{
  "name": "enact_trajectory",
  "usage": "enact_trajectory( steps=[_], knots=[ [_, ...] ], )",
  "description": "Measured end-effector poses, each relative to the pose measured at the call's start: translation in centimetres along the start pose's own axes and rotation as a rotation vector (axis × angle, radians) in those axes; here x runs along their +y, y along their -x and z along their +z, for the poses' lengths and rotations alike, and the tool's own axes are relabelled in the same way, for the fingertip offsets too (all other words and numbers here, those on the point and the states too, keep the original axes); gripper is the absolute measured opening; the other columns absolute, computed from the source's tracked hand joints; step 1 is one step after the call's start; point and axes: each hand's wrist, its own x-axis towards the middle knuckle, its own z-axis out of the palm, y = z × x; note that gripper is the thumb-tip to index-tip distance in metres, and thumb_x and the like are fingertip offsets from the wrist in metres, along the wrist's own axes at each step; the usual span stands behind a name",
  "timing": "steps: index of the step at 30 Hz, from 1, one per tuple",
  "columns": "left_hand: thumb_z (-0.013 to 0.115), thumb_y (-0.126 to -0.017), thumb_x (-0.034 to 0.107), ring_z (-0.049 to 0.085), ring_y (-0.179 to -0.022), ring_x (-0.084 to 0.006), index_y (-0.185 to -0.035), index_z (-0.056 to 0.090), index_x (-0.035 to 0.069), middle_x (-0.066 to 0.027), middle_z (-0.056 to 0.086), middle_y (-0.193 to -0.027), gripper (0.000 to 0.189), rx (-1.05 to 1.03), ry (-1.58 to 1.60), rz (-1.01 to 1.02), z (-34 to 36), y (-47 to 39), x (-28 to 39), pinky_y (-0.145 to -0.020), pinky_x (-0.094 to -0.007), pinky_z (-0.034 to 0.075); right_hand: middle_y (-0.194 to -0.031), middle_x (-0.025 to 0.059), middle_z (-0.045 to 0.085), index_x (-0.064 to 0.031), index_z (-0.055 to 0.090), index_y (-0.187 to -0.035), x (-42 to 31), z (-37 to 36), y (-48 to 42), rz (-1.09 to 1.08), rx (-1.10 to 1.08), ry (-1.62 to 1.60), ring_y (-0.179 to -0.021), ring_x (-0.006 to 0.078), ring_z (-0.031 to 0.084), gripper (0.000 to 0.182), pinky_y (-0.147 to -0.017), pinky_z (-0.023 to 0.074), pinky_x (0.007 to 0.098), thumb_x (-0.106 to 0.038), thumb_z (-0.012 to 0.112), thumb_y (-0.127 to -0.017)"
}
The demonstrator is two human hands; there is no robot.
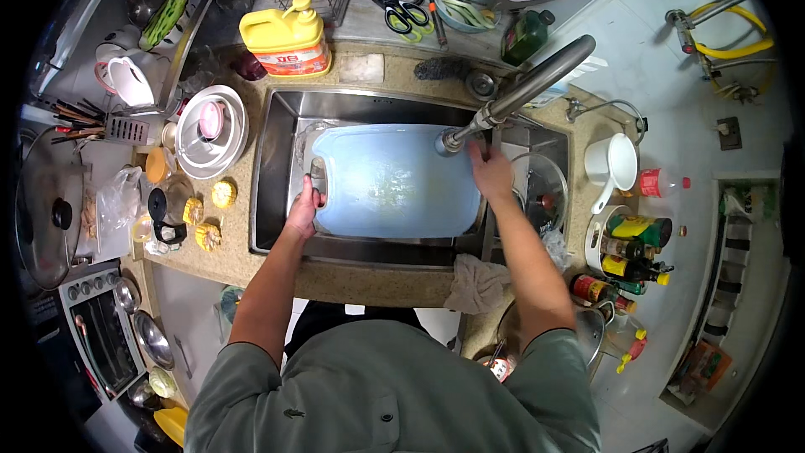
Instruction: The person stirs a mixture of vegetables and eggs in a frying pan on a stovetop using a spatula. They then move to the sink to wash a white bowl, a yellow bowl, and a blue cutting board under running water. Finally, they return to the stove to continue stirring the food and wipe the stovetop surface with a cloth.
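A light blue plastic cutting board (396, 185) lies over the stainless-steel sink (272, 201), its surface wet and shiny. My left hand (304, 207) grips its left end at the handle cutout, thumb pointing up. At the board's upper right edge is my right hand (489, 170), close to the faucet's spray head; its fingertips are partly hidden behind the board and faucet. The metal faucet (528, 91) reaches over the board's right part. Right of the board, a glass lid (544, 198) sits in the smaller basin.
Left of the sink are corn pieces (223, 194) and stacked white bowls (236, 151). A yellow detergent jug (286, 41) and scissors (402, 16) are behind it. On the right stand a white dipper (613, 163) and several bottles (640, 229). A gray cloth (476, 283) hangs over the front edge.
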Motion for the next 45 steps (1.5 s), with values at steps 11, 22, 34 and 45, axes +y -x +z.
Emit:
enact_trajectory(
  steps=[11, 22, 34, 45],
  knots=[
    [0.060, -0.094, 0.034, 0.040, -0.131, -0.0463, -0.143, 0.029, -0.012, -0.0357, 0.036, -0.142, 0.073, 0.528, -0.744, 0.437, 8.1, 1.1, -3.4, -0.110, -0.0451, 0.033, -0.097, 0.0111, 0.068, 0.0109, 0.065, -0.108, 4.5, 1.0, -1.3, 0.287, -0.271, -0.808, -0.085, 0.0146, 0.061, 0.071, -0.076, 0.0487, 0.0285, -0.058, 0.064, -0.088],
    [0.065, -0.089, 0.028, 0.020, -0.143, -0.0470, -0.148, 0.028, 0.000, -0.0276, 0.020, -0.155, 0.075, -0.497, -1.368, 1.205, 19.1, 7.2, -5.4, -0.112, -0.0586, 0.023, -0.096, 0.0159, 0.067, 0.0125, 0.065, -0.106, 1.5, -1.4, 0.2, 0.321, -0.206, -0.877, -0.087, 0.0205, 0.060, 0.077, -0.079, 0.0482, 0.0334, -0.062, 0.065, -0.085],
    [0.067, -0.087, 0.024, 0.020, -0.142, -0.0486, -0.145, 0.027, -0.008, -0.0303, 0.017, -0.155, 0.077, -0.230, -1.288, 0.918, 18.8, 9.7, -8.5, -0.110, -0.0594, 0.025, -0.114, 0.0172, 0.064, 0.0137, 0.058, -0.121, 2.4, -3.0, -1.4, 0.306, -0.249, -0.803, -0.104, 0.0207, 0.058, 0.084, -0.092, 0.0443, 0.0322, -0.063, 0.060, -0.088],
    [0.070, -0.084, 0.025, 0.027, -0.141, -0.0409, -0.141, 0.043, 0.004, -0.0210, 0.033, -0.150, 0.066, -0.719, -1.396, 1.299, 15.5, 6.6, -6.8, -0.112, -0.0559, 0.026, -0.123, 0.0178, 0.062, 0.0127, 0.055, -0.126, 3.0, -0.7, -1.2, 0.337, -0.298, -0.949, -0.111, 0.0213, 0.057, 0.083, -0.096, 0.0440, 0.0330, -0.062, 0.056, -0.091]
  ],
)
